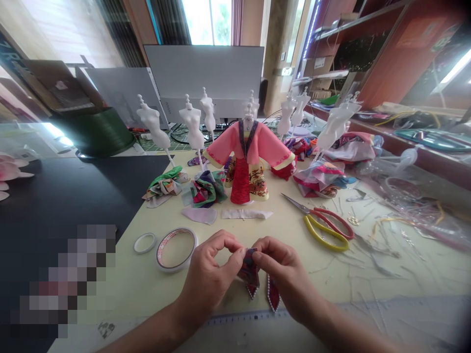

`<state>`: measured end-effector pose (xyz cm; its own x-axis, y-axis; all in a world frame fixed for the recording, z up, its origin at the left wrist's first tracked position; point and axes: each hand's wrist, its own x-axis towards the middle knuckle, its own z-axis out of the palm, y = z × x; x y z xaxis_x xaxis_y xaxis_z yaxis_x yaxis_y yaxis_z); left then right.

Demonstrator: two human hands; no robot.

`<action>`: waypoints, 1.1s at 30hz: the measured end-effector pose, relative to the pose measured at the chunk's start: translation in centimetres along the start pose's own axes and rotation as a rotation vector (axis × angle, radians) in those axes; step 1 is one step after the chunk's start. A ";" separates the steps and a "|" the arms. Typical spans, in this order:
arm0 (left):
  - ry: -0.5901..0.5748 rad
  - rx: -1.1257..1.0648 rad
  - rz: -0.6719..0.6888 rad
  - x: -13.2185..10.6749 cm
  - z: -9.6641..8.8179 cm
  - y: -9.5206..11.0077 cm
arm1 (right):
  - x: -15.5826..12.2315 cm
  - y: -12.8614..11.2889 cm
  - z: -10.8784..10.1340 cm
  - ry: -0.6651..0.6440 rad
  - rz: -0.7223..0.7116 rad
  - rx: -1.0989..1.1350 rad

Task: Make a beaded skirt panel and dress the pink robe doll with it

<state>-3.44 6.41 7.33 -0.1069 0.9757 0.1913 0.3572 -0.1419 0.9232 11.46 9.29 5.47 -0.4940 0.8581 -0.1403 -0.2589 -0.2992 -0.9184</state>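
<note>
Between my two hands is a small piece of dark patterned fabric point(250, 269) with red in it, its pointed ends edged in white beads. My left hand point(215, 269) pinches its upper left edge between thumb and forefinger. Opposite, the thumb and forefinger of my right hand point(277, 260) grip the upper right edge. One red bead-edged tip point(273, 294) hangs below my right hand. Beyond my hands a doll-size pink robe point(235, 139) with a red front panel is dressed on a small mannequin. A white fabric strip point(246, 214) lies in front of it.
Scissors point(327, 228) with red and yellow handles lie to the right. Rolls of tape point(176, 249) sit left of my hands. Several white mannequins point(193, 120) and fabric bundles point(208, 189) stand behind. A clear ruler point(235, 318) runs along the front; plastic bags point(415, 196) cover the right.
</note>
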 end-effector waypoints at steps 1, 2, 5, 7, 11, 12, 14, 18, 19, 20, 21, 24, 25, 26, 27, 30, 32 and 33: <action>0.008 0.000 -0.001 0.0 0.0 0.0 | 0.0 0.0 0.0 -0.001 0.005 -0.002; 0.014 0.001 -0.001 0.0 0.1 0.0 | 0.0 0.1 0.0 -0.001 0.007 -0.003; 0.025 0.000 -0.012 0.0 0.2 0.0 | 0.0 0.1 -0.1 0.010 0.008 -0.005; 0.038 -0.009 -0.022 -0.1 0.3 0.0 | 0.0 0.2 -0.1 0.019 0.013 -0.008; 0.068 -0.036 -0.036 -0.3 0.5 0.0 | 0.0 0.2 -0.1 0.024 0.016 0.000; 0.071 -0.044 -0.040 -0.4 0.5 0.0 | 0.0 0.1 0.0 0.021 0.009 0.007; 0.077 -0.068 -0.050 -0.5 0.6 -0.1 | 0.0 0.1 0.1 0.017 0.001 0.025; 0.104 -0.073 -0.055 -0.6 0.8 -0.3 | 0.0 0.0 0.2 0.021 -0.001 0.052; 0.117 -0.053 -0.038 -0.6 0.9 -0.4 | 0.0 0.0 0.2 0.023 -0.003 0.050; 0.135 -0.023 -0.010 -0.6 1.0 -0.4 | 0.0 0.1 0.1 0.024 -0.002 0.045; 0.157 0.015 0.030 -0.6 1.0 -0.4 | 0.0 0.1 0.1 0.026 0.001 0.040; 0.233 0.148 0.190 -0.9 1.0 -0.5 | -0.1 0.2 0.1 0.019 0.001 0.035; 0.252 0.187 0.237 -0.9 1.0 -0.6 | -0.1 0.3 0.1 0.016 -0.005 0.038; 0.268 0.222 0.273 -1.0 1.0 -0.6 | -0.1 0.3 0.1 0.013 -0.013 0.040; 0.278 0.251 0.301 -1.0 1.0 -0.7 | -0.1 0.4 0.0 0.011 -0.022 0.043; 0.292 0.313 0.368 -1.1 0.9 -0.8 | -0.2 0.5 0.0 0.003 -0.043 0.034; 0.291 0.341 0.419 -1.1 0.9 -0.8 | -0.2 0.5 0.0 0.000 -0.063 -0.004; 0.293 0.352 0.450 -1.0 0.9 -0.8 | -0.3 0.4 -0.1 0.000 -0.072 -0.030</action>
<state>-2.81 5.65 6.12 -0.1069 0.7406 0.6634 0.7042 -0.4147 0.5764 11.55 8.94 5.13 -0.4748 0.8770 -0.0738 -0.2689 -0.2244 -0.9367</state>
